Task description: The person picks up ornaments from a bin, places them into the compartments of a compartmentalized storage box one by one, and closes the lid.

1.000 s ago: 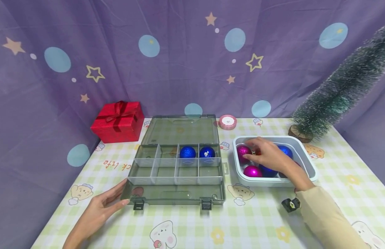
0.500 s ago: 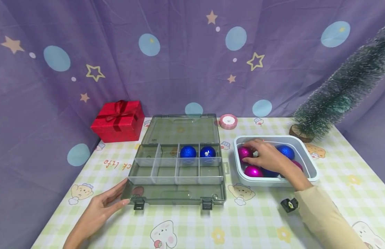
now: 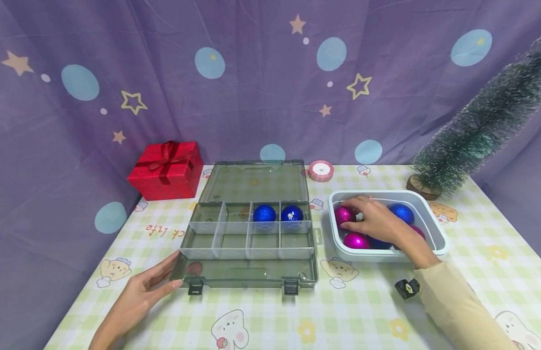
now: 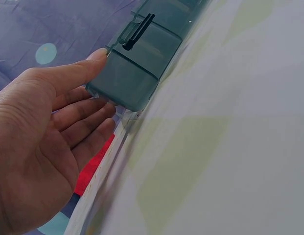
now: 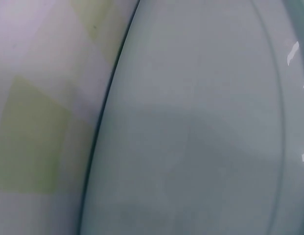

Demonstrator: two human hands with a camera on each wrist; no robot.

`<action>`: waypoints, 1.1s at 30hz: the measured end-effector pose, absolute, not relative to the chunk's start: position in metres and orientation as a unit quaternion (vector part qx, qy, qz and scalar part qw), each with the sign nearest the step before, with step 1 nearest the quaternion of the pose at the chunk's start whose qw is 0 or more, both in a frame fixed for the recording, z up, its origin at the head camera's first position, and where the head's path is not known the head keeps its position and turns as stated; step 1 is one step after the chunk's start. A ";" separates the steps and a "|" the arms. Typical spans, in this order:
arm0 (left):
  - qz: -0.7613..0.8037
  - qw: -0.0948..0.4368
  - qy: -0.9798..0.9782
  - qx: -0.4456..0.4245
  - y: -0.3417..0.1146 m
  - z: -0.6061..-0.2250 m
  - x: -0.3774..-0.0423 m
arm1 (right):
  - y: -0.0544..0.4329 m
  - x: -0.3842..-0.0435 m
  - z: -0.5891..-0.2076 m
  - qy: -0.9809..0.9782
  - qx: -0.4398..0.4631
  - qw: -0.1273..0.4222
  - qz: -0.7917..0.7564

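Observation:
In the head view a translucent grey compartment box (image 3: pixel 229 265) lies with its lid laid back. Two blue Christmas balls, one glittery (image 3: pixel 264 214) and one shiny (image 3: pixel 292 214), sit in its two rear right compartments. My left hand (image 3: pixel 136 294) holds the box's front left corner, thumb on the front wall near a latch (image 4: pixel 138 32) and fingers at the side. Over a pale blue basin (image 3: pixel 387 256), my right hand (image 3: pixel 375 221) has thumb and fingers round a glittery magenta Christmas ball (image 3: pixel 344 215). The right wrist view shows the basin's wall (image 5: pixel 191 122) close up, without the hand.
Inside the basin are also a shiny magenta ball (image 3: pixel 356 240) and a blue ball (image 3: pixel 402 214), among others partly hidden. Behind stand a red gift box (image 3: pixel 165 172), a pink ribbon roll (image 3: pixel 320 171) and a frosted small tree (image 3: pixel 472 131). A black clip-like item (image 3: pixel 406 288) lies near the right sleeve.
My right hand has shifted slightly within the basin and its fingers have settled round the glittery magenta ball. The left hand stays at the box corner.

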State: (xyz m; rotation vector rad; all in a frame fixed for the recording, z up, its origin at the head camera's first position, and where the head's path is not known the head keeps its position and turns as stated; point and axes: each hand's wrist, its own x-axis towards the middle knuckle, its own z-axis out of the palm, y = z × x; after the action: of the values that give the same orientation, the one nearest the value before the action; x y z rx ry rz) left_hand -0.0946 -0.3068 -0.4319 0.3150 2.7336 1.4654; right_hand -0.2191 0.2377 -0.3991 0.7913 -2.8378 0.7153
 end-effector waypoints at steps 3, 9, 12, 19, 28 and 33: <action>0.468 0.011 0.878 0.098 -0.307 -0.431 -0.094 | 0.238 -0.218 -0.399 -0.935 0.261 0.060 0.234; 0.468 0.014 0.878 0.094 -0.306 -0.429 -0.093 | 0.240 -0.217 -0.397 -0.931 0.256 0.058 0.252; 0.471 0.018 0.878 0.087 -0.306 -0.430 -0.093 | 0.241 -0.217 -0.395 -0.927 0.254 0.053 0.271; 0.473 0.018 0.876 0.089 -0.306 -0.431 -0.094 | 0.243 -0.214 -0.387 -0.918 0.252 0.046 0.305; 0.479 0.026 0.873 0.087 -0.307 -0.432 -0.094 | 0.245 -0.210 -0.371 -0.917 0.246 0.058 0.309; 0.477 0.028 0.874 0.085 -0.307 -0.432 -0.095 | 0.243 -0.209 -0.360 -0.904 0.255 0.074 0.335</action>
State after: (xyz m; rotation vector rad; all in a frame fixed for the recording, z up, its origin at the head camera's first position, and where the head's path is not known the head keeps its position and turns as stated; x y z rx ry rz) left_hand -0.0949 -0.3072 -0.4322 0.2631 2.6993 1.4721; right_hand -0.2087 0.2431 -0.3603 0.7660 -2.7139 1.0068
